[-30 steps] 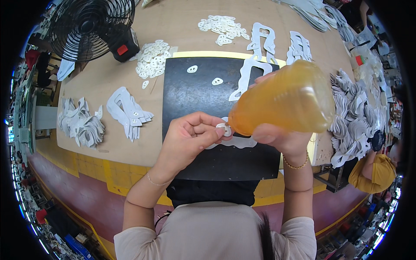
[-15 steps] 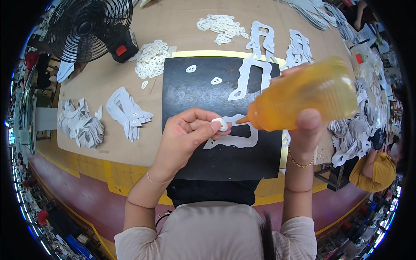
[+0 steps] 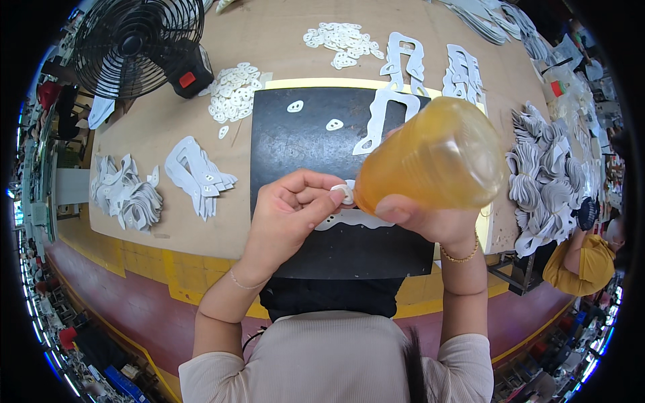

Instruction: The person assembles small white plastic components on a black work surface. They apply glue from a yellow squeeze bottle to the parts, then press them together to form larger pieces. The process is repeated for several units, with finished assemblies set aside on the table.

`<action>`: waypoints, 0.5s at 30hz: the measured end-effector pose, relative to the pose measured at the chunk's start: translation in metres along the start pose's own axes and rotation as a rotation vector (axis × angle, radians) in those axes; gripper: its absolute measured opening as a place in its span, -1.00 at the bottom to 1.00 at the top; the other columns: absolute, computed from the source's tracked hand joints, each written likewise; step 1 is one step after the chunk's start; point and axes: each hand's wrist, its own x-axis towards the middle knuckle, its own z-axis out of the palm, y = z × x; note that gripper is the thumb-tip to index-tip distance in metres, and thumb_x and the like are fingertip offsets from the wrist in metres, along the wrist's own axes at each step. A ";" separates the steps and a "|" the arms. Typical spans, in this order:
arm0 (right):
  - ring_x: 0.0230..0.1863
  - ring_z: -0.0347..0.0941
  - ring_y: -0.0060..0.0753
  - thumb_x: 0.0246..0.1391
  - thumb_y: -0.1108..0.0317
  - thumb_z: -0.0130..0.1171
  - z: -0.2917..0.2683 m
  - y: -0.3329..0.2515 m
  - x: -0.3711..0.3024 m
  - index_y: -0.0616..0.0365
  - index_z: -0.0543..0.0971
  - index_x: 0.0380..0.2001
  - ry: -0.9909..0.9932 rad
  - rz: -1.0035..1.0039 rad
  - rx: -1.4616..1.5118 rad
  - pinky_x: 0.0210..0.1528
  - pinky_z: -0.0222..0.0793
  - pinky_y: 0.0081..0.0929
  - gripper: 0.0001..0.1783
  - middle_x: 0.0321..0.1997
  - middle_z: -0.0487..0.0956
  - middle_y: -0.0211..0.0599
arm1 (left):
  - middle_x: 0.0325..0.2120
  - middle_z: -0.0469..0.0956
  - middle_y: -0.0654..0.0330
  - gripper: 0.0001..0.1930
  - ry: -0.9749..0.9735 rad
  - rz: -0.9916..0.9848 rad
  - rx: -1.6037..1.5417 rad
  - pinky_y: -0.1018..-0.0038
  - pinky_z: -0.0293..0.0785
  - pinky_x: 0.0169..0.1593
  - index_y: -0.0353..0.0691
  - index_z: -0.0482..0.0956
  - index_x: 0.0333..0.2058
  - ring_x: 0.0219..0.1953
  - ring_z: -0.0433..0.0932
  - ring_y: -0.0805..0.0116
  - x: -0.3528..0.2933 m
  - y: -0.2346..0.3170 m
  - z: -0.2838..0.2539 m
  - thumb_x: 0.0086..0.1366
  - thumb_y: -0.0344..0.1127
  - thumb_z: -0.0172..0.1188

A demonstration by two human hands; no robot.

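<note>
My left hand [image 3: 289, 209] pinched small white bit [image 3: 348, 195] between thumb and finger, above black mat [image 3: 336, 258]. Bit looked flat, round-edged, with hole. My right hand [image 3: 440, 223] wrapped round bottle [image 3: 437, 158]: see-through, yellow-brown stuff inside, tilted, thin end by bit; couldn't tell if touching. White frame [image 3: 366, 217] lay under, partly hidden. Mat's near edge stuck out past table [image 3: 228, 158] edge. Open room on mat: below hands, and up left round two loose bits [image 3: 334, 125].
</note>
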 end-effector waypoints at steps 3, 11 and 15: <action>-0.15 0.63 -0.40 -0.29 0.03 0.69 0.005 -0.020 0.003 0.29 0.52 0.00 0.225 0.320 0.277 -0.12 0.59 -0.41 -0.16 -0.10 0.64 -0.22 | -0.23 0.71 0.09 -0.81 0.025 -0.020 -0.017 0.60 0.54 -0.10 -0.43 0.60 -0.08 -0.20 0.65 0.50 0.002 0.001 0.000 0.38 -0.47 0.23; -0.09 0.61 -0.28 -0.16 0.01 0.60 -0.013 0.005 -0.017 0.32 0.43 0.11 0.483 0.282 0.593 -0.08 0.60 -0.33 -0.12 -0.02 0.59 -0.07 | -0.23 0.65 0.15 -0.79 0.030 0.024 -0.057 0.58 0.52 -0.06 -0.43 0.59 -0.07 -0.20 0.60 0.50 0.007 -0.010 -0.007 0.35 -0.50 0.25; -0.02 0.57 -0.33 -0.17 0.07 0.62 -0.001 0.010 -0.028 0.28 0.40 0.14 0.423 0.273 0.505 -0.01 0.58 -0.34 -0.11 0.03 0.56 -0.13 | -0.26 0.64 0.15 -0.77 0.036 -0.048 -0.124 0.58 0.52 -0.07 -0.43 0.58 -0.05 -0.23 0.60 0.49 0.009 -0.010 -0.007 0.33 -0.52 0.24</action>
